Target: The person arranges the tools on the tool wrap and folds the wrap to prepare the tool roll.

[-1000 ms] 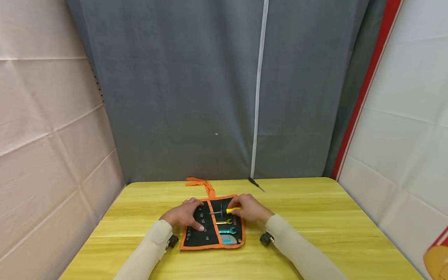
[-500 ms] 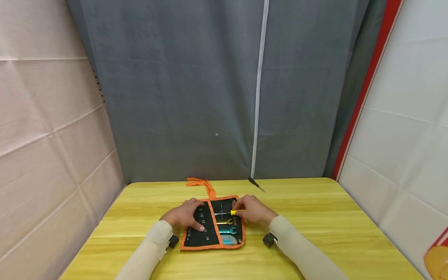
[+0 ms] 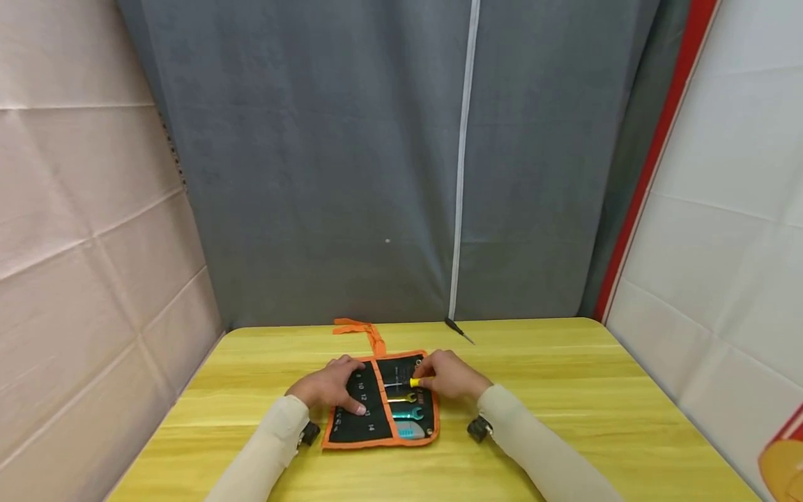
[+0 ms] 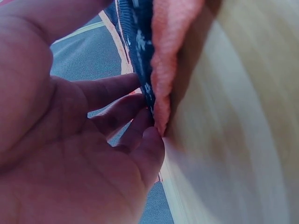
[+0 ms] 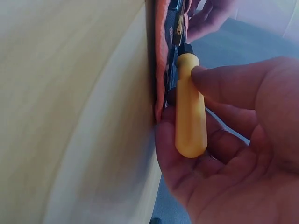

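A black fabric tool pouch with orange edging and printed numbers lies unrolled on the table. My left hand rests over its left part, fingers and thumb spread across the fabric; the left wrist view has the fingertips at the orange edge. With thumb and fingers my right hand pinches the yellow handle of a screwdriver over the right part of the pouch. Its shaft points left toward the orange middle strip, the tip right by it. Below it a gold wrench, a teal wrench and a teal-and-grey tool sit in pockets.
A small black-handled screwdriver lies by the table's back edge. Orange tie straps trail from the pouch's far side. The yellow wood-grain table meets a grey curtain behind, with pale cloth walls at both sides.
The right hand and the yellow screwdriver have shifted slightly right, then a little back left, the shaft staying over the pouch. My left hand has stayed in place.
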Demonstrator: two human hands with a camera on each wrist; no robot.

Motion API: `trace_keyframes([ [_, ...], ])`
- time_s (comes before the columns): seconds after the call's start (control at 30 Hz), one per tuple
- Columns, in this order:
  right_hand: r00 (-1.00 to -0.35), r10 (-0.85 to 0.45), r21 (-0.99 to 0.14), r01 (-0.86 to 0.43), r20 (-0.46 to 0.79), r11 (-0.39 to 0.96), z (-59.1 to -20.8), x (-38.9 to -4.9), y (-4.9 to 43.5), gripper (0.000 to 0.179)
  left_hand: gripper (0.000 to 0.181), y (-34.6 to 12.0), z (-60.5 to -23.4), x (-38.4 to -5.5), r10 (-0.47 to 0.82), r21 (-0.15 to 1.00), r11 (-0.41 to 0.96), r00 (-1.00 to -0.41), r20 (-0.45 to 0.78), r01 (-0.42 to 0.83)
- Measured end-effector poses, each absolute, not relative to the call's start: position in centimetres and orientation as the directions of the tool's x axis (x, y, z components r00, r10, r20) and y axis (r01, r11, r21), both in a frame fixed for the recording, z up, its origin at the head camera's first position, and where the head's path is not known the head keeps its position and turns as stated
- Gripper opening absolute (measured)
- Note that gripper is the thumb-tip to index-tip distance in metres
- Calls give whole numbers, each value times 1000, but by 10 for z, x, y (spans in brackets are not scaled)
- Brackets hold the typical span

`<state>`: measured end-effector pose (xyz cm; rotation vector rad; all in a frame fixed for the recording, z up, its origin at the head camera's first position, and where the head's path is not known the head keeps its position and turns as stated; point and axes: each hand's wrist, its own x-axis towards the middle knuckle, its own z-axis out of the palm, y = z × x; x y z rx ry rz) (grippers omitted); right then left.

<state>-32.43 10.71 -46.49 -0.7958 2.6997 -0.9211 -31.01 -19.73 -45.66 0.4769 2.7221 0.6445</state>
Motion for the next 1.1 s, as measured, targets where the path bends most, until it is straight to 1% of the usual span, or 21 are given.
trace_keyframes([
  [0.23, -810, -586, -592, -483, 22, 645, -465, -326, 93, 13, 94, -198, -458, -311, 381, 476, 845, -898, -220, 242],
  [0.43, -808, -590, -568, -491, 11, 661, -467, -330, 84, 11, 94, -196, -459, -312, 383, 475, 845, -897, -220, 244],
  [0.63, -818, -575, -568, -481, 17, 668, -467, -333, 94, 18, 94, -194, -459, -312, 386, 472, 845, -897, -216, 250],
  [0.87, -822, -568, -601, -475, 41, 643, -466, -333, 106, 10, 94, -198, -456, -314, 379, 470, 848, -900, -214, 244],
  [0.97, -815, -578, -616, -478, 43, 627, -467, -332, 104, 9, 94, -199, -456, -313, 383, 473, 846, -899, -214, 247],
  [1.1, -801, -596, -606, -501, 55, 618, -467, -331, 101, 10, 94, -199, -458, -312, 389, 476, 842, -897, -208, 255],
])
